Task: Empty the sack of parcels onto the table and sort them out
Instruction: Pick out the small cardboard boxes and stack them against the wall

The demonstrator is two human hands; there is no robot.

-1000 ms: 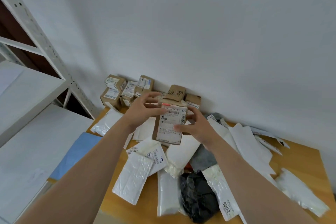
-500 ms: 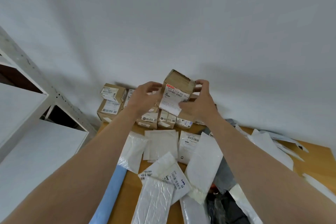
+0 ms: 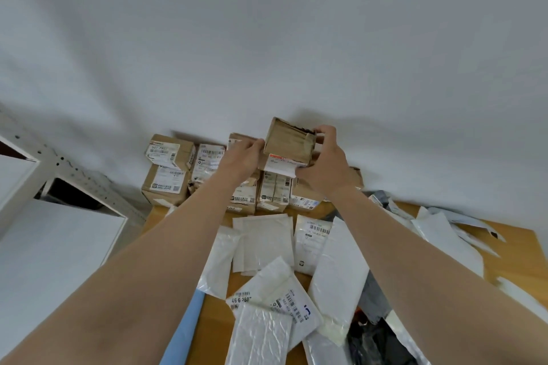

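A brown cardboard box (image 3: 289, 142) with a white label on its near face is held on top of the row of stacked cardboard boxes (image 3: 169, 169) against the back wall. My left hand (image 3: 241, 158) touches its left side and my right hand (image 3: 324, 161) grips its right side, fingers curled over the top corner. White poly mailers (image 3: 267, 241) lie scattered over the wooden table (image 3: 516, 249) below my arms. The sack is not in sight.
A white metal shelf rack (image 3: 59, 175) stands at the left beside the table. A blue flat item (image 3: 185, 332) lies at the table's left edge. Dark grey and black bags (image 3: 373, 314) sit among the mailers at lower right. The wall rises directly behind the boxes.
Both hands have carried the labelled box up and away from over the mailers onto the top of the box stack at the wall, tipping its label face downward toward me.
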